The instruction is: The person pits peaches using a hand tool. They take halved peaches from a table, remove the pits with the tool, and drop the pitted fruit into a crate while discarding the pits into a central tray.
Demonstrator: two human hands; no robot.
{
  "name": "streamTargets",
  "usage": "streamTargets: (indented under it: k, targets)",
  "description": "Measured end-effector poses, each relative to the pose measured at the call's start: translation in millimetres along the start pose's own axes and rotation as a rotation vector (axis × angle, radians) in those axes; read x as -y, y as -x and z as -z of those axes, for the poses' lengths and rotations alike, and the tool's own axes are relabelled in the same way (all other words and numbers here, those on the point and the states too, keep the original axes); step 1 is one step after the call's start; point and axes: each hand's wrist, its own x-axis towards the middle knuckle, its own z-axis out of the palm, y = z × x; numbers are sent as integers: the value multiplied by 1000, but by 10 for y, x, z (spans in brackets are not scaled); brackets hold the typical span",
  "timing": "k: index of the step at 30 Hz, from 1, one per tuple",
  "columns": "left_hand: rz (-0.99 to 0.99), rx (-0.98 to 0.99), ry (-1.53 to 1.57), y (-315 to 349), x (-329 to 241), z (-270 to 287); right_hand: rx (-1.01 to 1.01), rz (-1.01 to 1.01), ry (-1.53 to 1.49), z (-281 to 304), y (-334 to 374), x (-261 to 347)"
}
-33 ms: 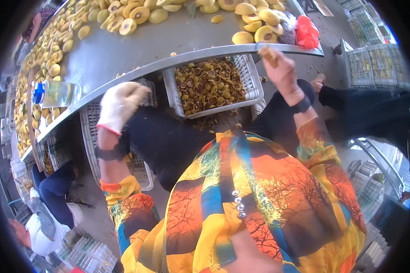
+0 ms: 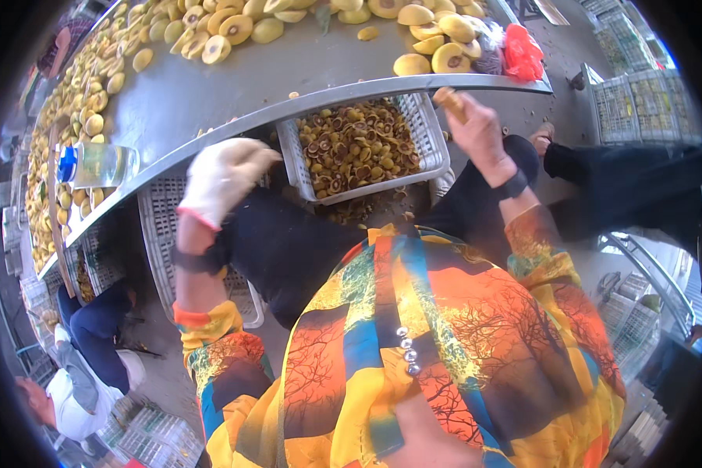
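My left hand [image 2: 225, 178], in a white glove, hovers beside the table's front edge, left of a white plastic crate [image 2: 437, 160]. Its fingers are bent together and blurred; whatever they may hold is hidden. Bare, my right hand [image 2: 482, 134] is raised just past the crate's right corner. Its fingers wrap round a short tan piece [image 2: 450, 101] like a wooden handle; its working end cannot be made out. Brown and yellow peach pits and scraps [image 2: 359, 148] fill the crate. Halved yellow peaches [image 2: 267, 30] lie on the metal table [image 2: 203, 93].
A clear bottle with a blue cap [image 2: 105, 164] lies on the table at left. A red plastic bag [image 2: 524, 53] sits at its right corner. Another crate [image 2: 154, 226] stands by my left knee. Co-workers sit at lower left [image 2: 74, 398] and right [image 2: 624, 183].
My gloved left hand has shifted right, toward the scrap crate. The right hand has dropped slightly, still gripping the tan piece.
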Motion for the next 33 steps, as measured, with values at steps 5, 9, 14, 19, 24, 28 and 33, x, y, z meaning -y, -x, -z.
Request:
streamTargets:
  k: [5,9,14,19,24,28,33]
  targets:
    - [-113,550,-241,-747,-384,-1064,441,-454,416,-882,541,-376]
    - [-19,871,-402,-1069,46,-2461,492,-474,318,-1051,510,-139]
    - [146,878,-278,-889,332,-2860,230,-573,382,-1366,565,-477]
    - [42,811,-336,-857,592,-3064,314,-847,101,-1528,488,-648]
    - [61,924,-398,-812,524,-2884,510,-777,67,-1444,354,-568]
    - [169,943,-388,-771,347,-2641,508,-705,25,-1385,291,-334]
    - [226,896,-292,-700,392,-2521,578,-581,25,-1321,119,-202]
